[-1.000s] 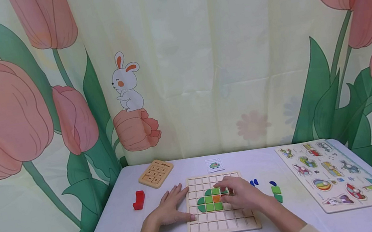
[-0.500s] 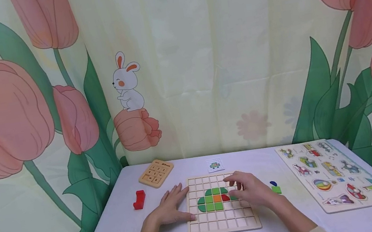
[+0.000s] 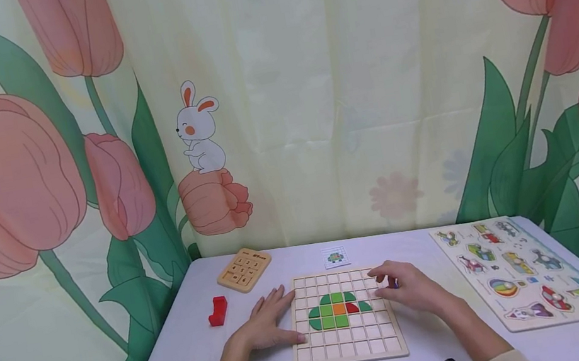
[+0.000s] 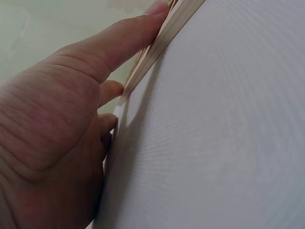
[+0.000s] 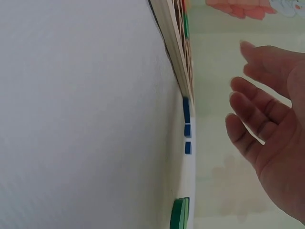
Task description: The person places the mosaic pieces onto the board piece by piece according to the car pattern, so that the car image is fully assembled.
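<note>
A wooden grid board (image 3: 350,350) lies on the table with green, orange and red tiles set in its middle cells. My left hand (image 3: 267,323) rests against the board's left side, fingers spread. In the left wrist view, its thumb (image 4: 112,45) lies on the board's wooden edge (image 4: 157,52). My right hand (image 3: 414,289) hovers at the board's right edge, thumb and fingers apart. Seen from the right wrist, that hand (image 5: 276,114) is loosely curved with nothing between the fingers. Small blue pieces (image 5: 187,130) and a green stack (image 5: 178,214) lie on the table beyond it.
A small picture card (image 3: 335,256) lies behind the board. A wooden number puzzle (image 3: 244,270) and a red block (image 3: 217,311) are at the left. A large picture puzzle board (image 3: 524,275) occupies the right side.
My right hand has withdrawn rightward from the tiles to the board's right edge, uncovering a red tile and a dark green one. My left hand has stayed in place.
</note>
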Demonstrator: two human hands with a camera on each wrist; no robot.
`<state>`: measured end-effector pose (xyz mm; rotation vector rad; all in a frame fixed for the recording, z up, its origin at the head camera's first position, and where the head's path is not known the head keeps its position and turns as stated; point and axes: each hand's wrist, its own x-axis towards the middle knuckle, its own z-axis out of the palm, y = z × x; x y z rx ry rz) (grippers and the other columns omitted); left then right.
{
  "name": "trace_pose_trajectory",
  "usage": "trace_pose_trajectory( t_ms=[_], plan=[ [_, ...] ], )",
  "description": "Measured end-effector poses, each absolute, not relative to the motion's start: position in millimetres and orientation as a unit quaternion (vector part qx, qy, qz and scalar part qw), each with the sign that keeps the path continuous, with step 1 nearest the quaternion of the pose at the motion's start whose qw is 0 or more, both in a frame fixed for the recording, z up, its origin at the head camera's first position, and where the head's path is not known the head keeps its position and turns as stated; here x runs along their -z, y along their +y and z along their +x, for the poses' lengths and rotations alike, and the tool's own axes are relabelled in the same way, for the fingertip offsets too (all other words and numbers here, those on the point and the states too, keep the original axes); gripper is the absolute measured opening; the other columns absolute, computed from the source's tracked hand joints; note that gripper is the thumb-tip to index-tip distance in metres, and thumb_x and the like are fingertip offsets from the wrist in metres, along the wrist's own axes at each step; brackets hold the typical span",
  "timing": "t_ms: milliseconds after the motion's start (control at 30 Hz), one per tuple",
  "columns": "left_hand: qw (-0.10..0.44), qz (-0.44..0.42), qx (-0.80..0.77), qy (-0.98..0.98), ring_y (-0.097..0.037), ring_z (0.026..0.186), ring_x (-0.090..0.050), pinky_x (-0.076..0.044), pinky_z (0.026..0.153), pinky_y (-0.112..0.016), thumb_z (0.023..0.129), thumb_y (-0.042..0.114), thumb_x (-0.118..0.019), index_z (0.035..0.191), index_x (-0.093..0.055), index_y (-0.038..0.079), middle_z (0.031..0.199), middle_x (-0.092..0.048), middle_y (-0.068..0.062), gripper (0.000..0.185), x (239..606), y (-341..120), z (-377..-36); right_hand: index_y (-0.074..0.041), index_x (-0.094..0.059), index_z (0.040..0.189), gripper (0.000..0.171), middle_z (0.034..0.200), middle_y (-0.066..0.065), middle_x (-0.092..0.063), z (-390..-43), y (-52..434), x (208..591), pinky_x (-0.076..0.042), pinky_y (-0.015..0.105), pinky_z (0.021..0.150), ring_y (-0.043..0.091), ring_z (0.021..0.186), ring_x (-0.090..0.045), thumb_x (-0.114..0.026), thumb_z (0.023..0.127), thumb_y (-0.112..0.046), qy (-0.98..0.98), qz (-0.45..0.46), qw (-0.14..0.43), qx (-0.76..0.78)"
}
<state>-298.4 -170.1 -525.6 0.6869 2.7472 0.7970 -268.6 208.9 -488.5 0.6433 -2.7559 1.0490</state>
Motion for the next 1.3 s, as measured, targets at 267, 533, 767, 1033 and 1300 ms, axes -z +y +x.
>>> trace_pose_trajectory(
  t_ms=[267, 533, 767, 1033, 1300],
  plan=[
    [0.099, 0.231, -0.269, 0.93, -0.033, 0.163, -0.012, -0.005, 0.13, -0.063, 0.073, 0.071, -0.079, 0.163, -0.037, 0.023, 0.174, -0.023, -0.01, 0.11, 529, -171, -299, -0.009, -0.072, 0.129, 0.038, 0.108, 0.008, -0.071, -270, 224, 487, -0.048, 0.022, 0.065, 0.009, 0.081, -0.055, -0.08, 0.092, -0.016, -0.919, 0.172, 0.055, -0.351],
    [0.099, 0.229, -0.267, 0.931, -0.033, 0.163, -0.012, -0.005, 0.13, -0.063, 0.073, 0.071, -0.079, 0.163, -0.037, 0.023, 0.174, -0.023, -0.01, 0.11, 529, -170, -300, -0.008, -0.072, 0.128, 0.037, 0.112, 0.012, -0.071, -271, 238, 482, -0.048, 0.023, 0.065, 0.013, 0.085, -0.056, -0.079, 0.093, -0.019, -0.919, 0.161, 0.038, -0.357],
    [0.102, 0.228, -0.266, 0.931, -0.033, 0.163, -0.012, -0.005, 0.13, -0.062, 0.073, 0.071, -0.079, 0.163, -0.037, 0.024, 0.174, -0.023, -0.009, 0.11, 530, -170, -301, -0.009, -0.071, 0.129, 0.037, 0.113, 0.011, -0.071, -270, 255, 475, -0.049, 0.023, 0.068, 0.016, 0.089, -0.057, -0.078, 0.093, -0.016, -0.931, 0.137, 0.022, -0.337],
    [0.103, 0.224, -0.269, 0.931, -0.032, 0.163, -0.012, -0.004, 0.13, -0.062, 0.074, 0.07, -0.079, 0.163, -0.037, 0.024, 0.174, -0.022, -0.009, 0.109, 528, -171, -300, -0.004, -0.074, 0.12, 0.031, 0.107, 0.009, -0.072, -268, 273, 473, -0.048, 0.024, 0.067, 0.018, 0.088, -0.057, -0.079, 0.09, -0.006, -0.937, 0.127, -0.006, -0.325],
    [0.102, 0.229, -0.268, 0.93, -0.032, 0.163, -0.012, -0.005, 0.13, -0.062, 0.074, 0.07, -0.079, 0.163, -0.037, 0.023, 0.174, -0.022, -0.009, 0.109, 528, -170, -301, -0.006, -0.077, 0.108, 0.023, 0.094, 0.003, -0.071, -268, 287, 477, -0.049, 0.026, 0.068, 0.017, 0.083, -0.057, -0.08, 0.086, -0.001, -0.94, 0.128, -0.04, -0.314]
  ],
)
